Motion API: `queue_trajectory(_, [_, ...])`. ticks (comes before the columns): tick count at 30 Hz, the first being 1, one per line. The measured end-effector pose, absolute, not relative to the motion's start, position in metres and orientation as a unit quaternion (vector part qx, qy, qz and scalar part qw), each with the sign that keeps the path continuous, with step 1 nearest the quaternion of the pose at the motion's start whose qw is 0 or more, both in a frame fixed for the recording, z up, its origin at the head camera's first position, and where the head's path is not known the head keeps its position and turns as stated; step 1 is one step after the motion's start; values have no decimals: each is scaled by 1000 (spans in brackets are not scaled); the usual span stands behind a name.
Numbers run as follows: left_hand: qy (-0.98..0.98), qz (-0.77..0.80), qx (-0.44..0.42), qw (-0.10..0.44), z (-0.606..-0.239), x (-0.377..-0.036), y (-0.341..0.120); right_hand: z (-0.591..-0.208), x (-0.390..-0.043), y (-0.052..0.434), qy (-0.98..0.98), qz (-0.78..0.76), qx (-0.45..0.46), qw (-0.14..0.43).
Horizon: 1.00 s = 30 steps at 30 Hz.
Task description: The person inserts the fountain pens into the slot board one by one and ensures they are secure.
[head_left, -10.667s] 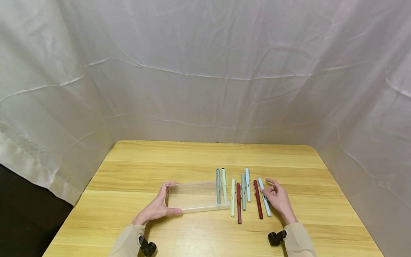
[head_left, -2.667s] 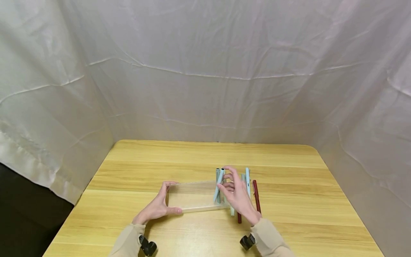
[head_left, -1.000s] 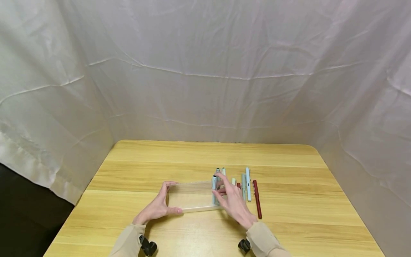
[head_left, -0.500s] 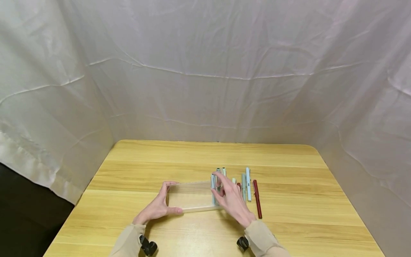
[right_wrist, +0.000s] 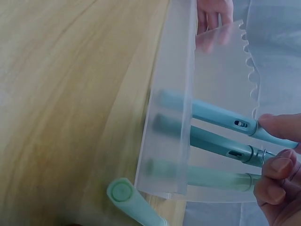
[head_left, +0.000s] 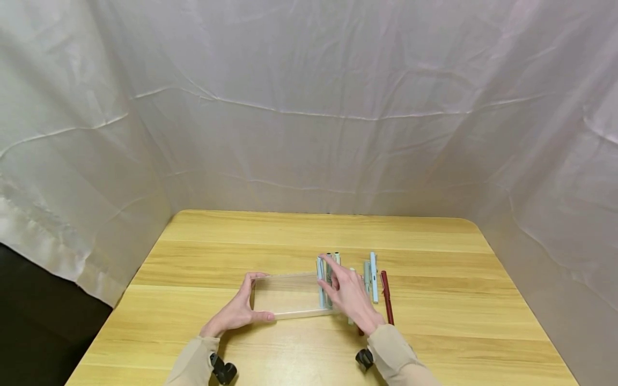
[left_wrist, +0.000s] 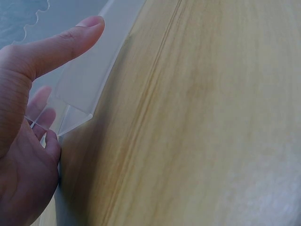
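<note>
My left hand [head_left: 235, 311] grips the left end of a clear plastic pen tray [head_left: 285, 294], thumb along its near wall. The tray's far edge has scalloped notches, seen in the right wrist view. Over its right end, my right hand [head_left: 351, 296] pinches a light blue fountain pen [right_wrist: 221, 115] near its cap, the thumb against it. This pen lies across the tray, its lower end behind the frosted near wall. Beside it rest a grey-green pen [right_wrist: 218, 142] and a pale green pen [right_wrist: 214, 177], with my curled fingers close to their caps.
Right of the tray on the wooden table [head_left: 458, 279] lie a grey-green pen [head_left: 367, 274], another light blue pen [head_left: 374, 279] and a dark red pen [head_left: 388, 297]. Another pale green pen [right_wrist: 134, 202] and a second red pen [head_left: 361, 332] are mostly hidden under my right hand.
The light blue pen, earlier at the far right of the table, has come left into the tray. Over the last second it shifts slightly left and away. My left hand stays put.
</note>
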<state>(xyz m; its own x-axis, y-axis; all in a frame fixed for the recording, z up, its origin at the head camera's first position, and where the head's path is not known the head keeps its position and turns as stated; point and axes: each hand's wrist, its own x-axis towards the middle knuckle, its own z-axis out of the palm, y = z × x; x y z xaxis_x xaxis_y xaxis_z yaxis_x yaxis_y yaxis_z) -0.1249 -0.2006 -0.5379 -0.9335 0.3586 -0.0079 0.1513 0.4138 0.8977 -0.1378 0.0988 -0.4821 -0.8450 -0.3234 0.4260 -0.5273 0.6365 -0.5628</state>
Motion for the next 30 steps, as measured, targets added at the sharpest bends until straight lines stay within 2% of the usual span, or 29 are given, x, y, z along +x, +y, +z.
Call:
queue_trajectory(20, [832,522,159,95,-538,-125,-201,-481,-141,100,-913,333,215,99])
queue_trajectory(30, [832,524,158,95,-538,-125,-201,-482,-142,100,-914,325,221,103])
